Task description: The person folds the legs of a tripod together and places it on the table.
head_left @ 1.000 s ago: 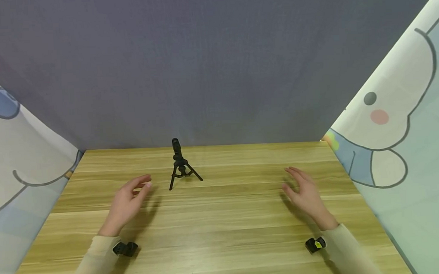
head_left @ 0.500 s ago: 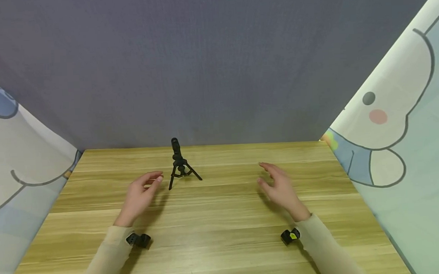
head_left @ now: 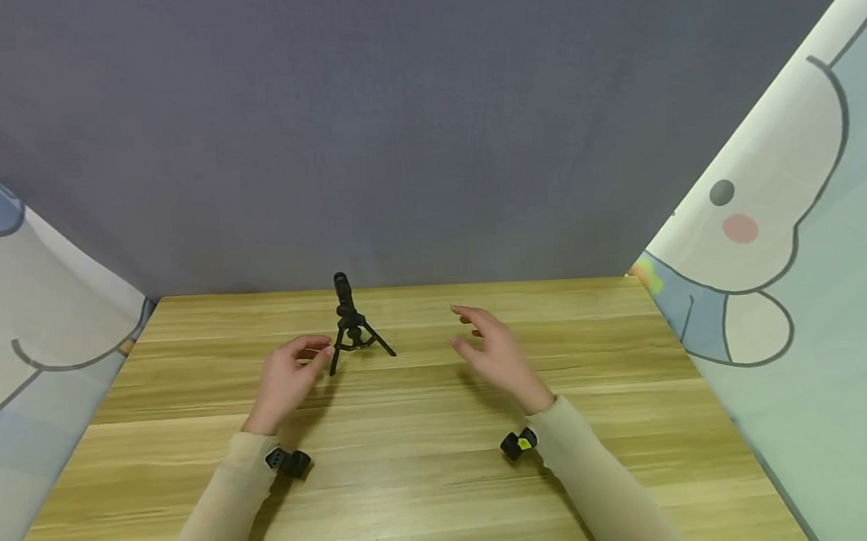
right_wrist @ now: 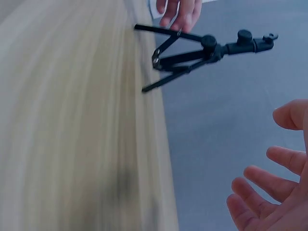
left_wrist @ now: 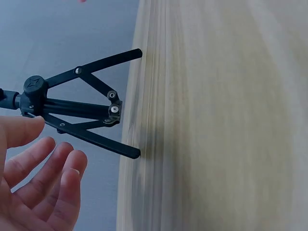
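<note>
A small black tripod stands upright on spread legs near the back of the wooden table, left of the middle. Just left of it is my left hand, fingers loosely bent and thumb apart, with nothing in its grasp. In the left wrist view the fingers lie close beside the tripod; whether they touch it I cannot tell. To the right, apart from the tripod, my right hand hovers over the table with its fingers relaxed. The right wrist view shows a gap between the right hand and the tripod.
The wood-grain table spreads under both arms. A dark grey cloth rises behind its back edge. Cartoon-printed cloths, one left and one right, flank the table. Each sleeve carries a small black wrist camera.
Both hands have moved inward toward the tripod. The right hand has travelled left a long way, while the left hand has come right, up beside the tripod's leg. The tripod stays in place.
</note>
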`<state>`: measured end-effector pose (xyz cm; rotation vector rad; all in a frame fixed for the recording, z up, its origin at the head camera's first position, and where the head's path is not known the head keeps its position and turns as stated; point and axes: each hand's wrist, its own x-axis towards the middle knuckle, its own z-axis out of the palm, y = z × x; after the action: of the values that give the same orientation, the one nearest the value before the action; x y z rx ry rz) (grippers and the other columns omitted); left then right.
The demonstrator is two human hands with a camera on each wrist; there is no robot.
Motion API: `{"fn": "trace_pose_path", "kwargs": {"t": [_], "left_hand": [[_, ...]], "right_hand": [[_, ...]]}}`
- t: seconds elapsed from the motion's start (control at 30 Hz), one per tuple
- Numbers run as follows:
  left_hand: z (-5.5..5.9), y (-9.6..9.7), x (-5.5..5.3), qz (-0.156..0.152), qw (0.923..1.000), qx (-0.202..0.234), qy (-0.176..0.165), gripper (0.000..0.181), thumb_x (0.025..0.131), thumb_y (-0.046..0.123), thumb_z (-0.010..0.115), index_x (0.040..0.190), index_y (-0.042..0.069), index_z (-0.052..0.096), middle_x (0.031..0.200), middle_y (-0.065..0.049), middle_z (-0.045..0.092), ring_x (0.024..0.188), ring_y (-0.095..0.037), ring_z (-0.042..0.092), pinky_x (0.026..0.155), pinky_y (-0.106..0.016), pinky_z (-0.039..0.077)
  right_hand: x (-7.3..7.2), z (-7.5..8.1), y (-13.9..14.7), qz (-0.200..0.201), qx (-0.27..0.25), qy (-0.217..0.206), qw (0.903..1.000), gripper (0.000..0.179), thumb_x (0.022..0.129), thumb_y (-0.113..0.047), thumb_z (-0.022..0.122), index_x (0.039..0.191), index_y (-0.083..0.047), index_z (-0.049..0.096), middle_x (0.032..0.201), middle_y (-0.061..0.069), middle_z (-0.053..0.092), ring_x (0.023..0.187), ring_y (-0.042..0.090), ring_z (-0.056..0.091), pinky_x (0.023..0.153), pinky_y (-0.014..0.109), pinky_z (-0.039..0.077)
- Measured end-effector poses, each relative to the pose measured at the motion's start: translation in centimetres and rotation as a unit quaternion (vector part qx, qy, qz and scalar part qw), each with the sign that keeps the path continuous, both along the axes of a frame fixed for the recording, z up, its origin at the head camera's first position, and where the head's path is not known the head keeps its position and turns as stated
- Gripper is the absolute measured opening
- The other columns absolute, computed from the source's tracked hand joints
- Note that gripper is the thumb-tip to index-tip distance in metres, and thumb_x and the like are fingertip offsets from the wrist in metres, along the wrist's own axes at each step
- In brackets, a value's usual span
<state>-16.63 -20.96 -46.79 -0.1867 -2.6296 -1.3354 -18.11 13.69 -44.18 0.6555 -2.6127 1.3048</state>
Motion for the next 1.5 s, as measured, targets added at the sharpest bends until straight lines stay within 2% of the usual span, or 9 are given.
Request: {"fn": "trace_pose_path", "kwargs": {"t": [0.5,0.7,0.77,1.0,1.2,1.37,1.5], "left_hand": [[-0.3,0.7,-0.5,-0.003,0.9999,-0.015,0.006,0.026,0.097,0.026,0.068,0.114,0.007,0.073,0.104,-0.011,0.071,0.090,-0.027,0.068,0.076,-0.044,0.055],[-0.2,1.2,-1.0,0.007,0.9996,-0.024,0.008,0.025,0.095,0.022,0.070,0.112,0.004,0.073,0.102,-0.013,0.072,0.088,-0.029,0.069,0.074,-0.045,0.056],[-0.2,1.4,-1.1,0.009,0.9995,-0.027,0.012,0.024,0.095,0.021,0.071,0.110,0.003,0.074,0.101,-0.013,0.072,0.087,-0.029,0.069,0.073,-0.045,0.056],[-0.2,2.0,-1.3,0.018,0.9991,-0.024,0.031,0.018,0.092,0.015,0.074,0.104,0.002,0.075,0.096,-0.013,0.072,0.083,-0.029,0.069,0.069,-0.043,0.055],[-0.2,2.3,-1.4,0.029,0.9983,-0.026,0.044,0.016,0.090,0.013,0.076,0.101,0.002,0.076,0.093,-0.012,0.072,0.079,-0.028,0.069,0.065,-0.039,0.055],[-0.3,2.4,-1.4,0.030,0.9978,-0.026,0.052,0.016,0.089,0.014,0.076,0.100,0.002,0.076,0.092,-0.012,0.073,0.076,-0.028,0.070,0.063,-0.038,0.055],[-0.4,2.3,-1.5,0.035,0.9976,-0.019,0.057,0.015,0.089,0.012,0.076,0.098,0.000,0.076,0.093,-0.014,0.073,0.076,-0.028,0.070,0.064,-0.040,0.056]], "right_hand": [[-2.4,2.3,-6.4,0.066,-0.054,-0.027,0.9960,0.043,0.099,-0.017,0.064,0.141,-0.012,0.055,0.136,0.004,0.059,0.118,0.019,0.057,0.096,0.048,0.049],[-3.6,3.2,-8.7,0.090,-0.092,-0.047,0.9905,0.041,0.100,-0.019,0.063,0.140,-0.013,0.057,0.130,0.003,0.063,0.116,0.018,0.059,0.095,0.037,0.050],[-3.8,3.7,-9.5,0.095,-0.097,-0.051,0.9894,0.040,0.100,-0.019,0.063,0.139,-0.013,0.058,0.129,0.001,0.064,0.115,0.016,0.059,0.094,0.032,0.050],[-3.9,4.9,-11.7,0.116,-0.139,-0.056,0.9819,0.043,0.099,-0.021,0.065,0.140,-0.013,0.057,0.133,0.004,0.062,0.118,0.015,0.058,0.095,0.030,0.050],[-3.7,5.1,-13.1,0.119,-0.186,-0.098,0.9703,0.044,0.096,-0.020,0.068,0.139,-0.014,0.059,0.129,0.001,0.063,0.120,0.018,0.059,0.092,0.024,0.051],[-4.0,5.2,-13.7,0.097,-0.177,-0.094,0.9749,0.042,0.097,-0.023,0.068,0.138,-0.020,0.060,0.125,-0.002,0.065,0.116,0.009,0.059,0.091,0.024,0.051],[-4.1,5.6,-14.2,0.102,-0.164,-0.075,0.9784,0.042,0.097,-0.027,0.067,0.139,-0.022,0.059,0.124,-0.003,0.066,0.114,0.006,0.059,0.088,0.024,0.052]]}}
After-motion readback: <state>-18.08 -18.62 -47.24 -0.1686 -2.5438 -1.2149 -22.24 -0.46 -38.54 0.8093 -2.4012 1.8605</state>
